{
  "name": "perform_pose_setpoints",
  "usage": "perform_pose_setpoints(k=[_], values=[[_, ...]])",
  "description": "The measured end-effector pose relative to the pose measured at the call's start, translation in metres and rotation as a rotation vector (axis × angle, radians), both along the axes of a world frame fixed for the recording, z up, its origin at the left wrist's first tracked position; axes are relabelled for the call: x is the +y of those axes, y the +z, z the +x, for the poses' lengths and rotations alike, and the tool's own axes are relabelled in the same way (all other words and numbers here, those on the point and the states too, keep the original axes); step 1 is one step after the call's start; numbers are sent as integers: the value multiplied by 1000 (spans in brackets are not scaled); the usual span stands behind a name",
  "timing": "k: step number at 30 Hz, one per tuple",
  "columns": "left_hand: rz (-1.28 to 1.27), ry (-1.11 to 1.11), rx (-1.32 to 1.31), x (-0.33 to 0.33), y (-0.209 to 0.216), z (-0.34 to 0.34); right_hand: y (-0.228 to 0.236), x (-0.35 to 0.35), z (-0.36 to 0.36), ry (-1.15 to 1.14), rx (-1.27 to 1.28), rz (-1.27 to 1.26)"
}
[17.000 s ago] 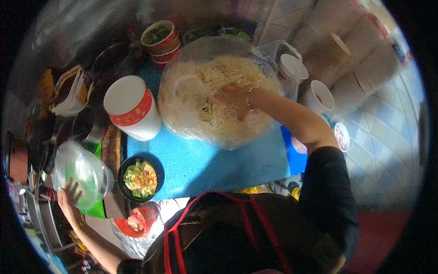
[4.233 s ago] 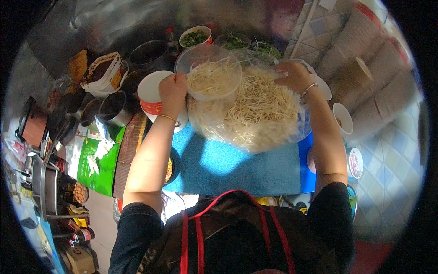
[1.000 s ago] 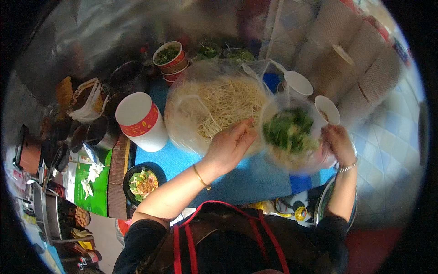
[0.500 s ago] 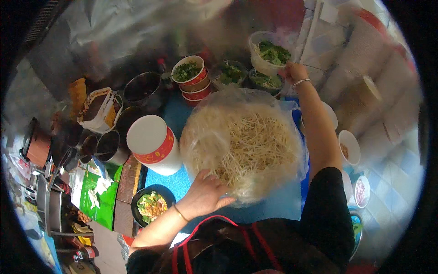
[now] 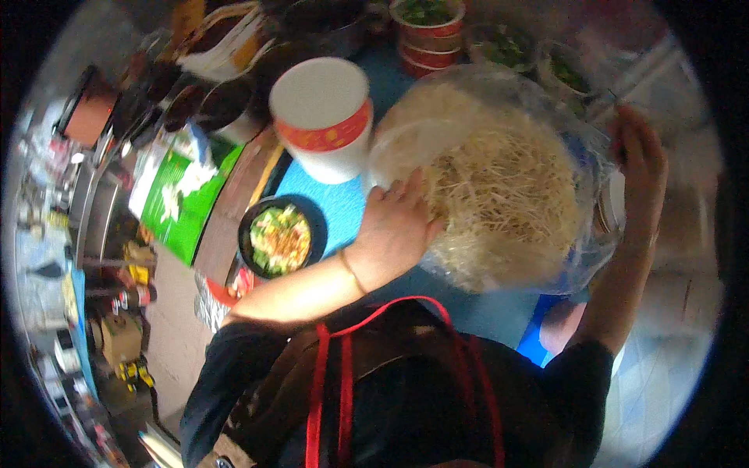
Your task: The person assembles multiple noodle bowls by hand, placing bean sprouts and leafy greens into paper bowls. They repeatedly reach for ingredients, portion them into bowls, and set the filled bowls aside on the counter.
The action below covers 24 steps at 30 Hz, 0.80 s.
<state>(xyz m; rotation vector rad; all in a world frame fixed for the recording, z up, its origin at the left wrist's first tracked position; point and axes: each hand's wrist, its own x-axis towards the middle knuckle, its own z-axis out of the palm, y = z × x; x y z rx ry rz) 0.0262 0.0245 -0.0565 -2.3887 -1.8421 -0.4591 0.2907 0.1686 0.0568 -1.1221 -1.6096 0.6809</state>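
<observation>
A large clear plastic bag (image 5: 406, 140) full of bean sprouts (image 5: 511, 183) stands open on the blue work surface (image 5: 343, 210). My left hand (image 5: 394, 230) is at the bag's near left edge, with fingers curled over the plastic and the thumb by the sprouts. My right hand (image 5: 641, 152) is beyond the right side of the bag, close to its loose rim. Blur hides what its fingers do. To the left of the bag rises a tall stack of white and red paper tubs (image 5: 324, 117). A black bowl (image 5: 282, 240) of chopped greens and brown topping sits nearer my left forearm.
Behind the bag stand red paper tubs (image 5: 429, 39) with greens on top and clear bowls (image 5: 503, 47) of greens. A white bucket (image 5: 222, 47) and dark pots (image 5: 226, 101) stand at far left. A green sheet (image 5: 183, 203) with crumpled tissue lies left of the black bowl.
My right hand has left the rim of a clear bowl of greens and come back toward the bag's right side. The view has shifted, and that bowl is out of the picture. My left hand stays at the bag.
</observation>
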Motion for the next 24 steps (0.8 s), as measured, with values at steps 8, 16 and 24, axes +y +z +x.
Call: perform_pose_setpoints(k=[8, 16, 24], values=[[59, 110, -65, -33, 0, -22, -88, -51, -44, 250, -898, 144], [58, -247, 56, -44, 8, -60, -76, -84, -26, 255, -1056, -60], [59, -620, -184, -1, 29, -79, -68, -138, -29, 409, -1028, -17]])
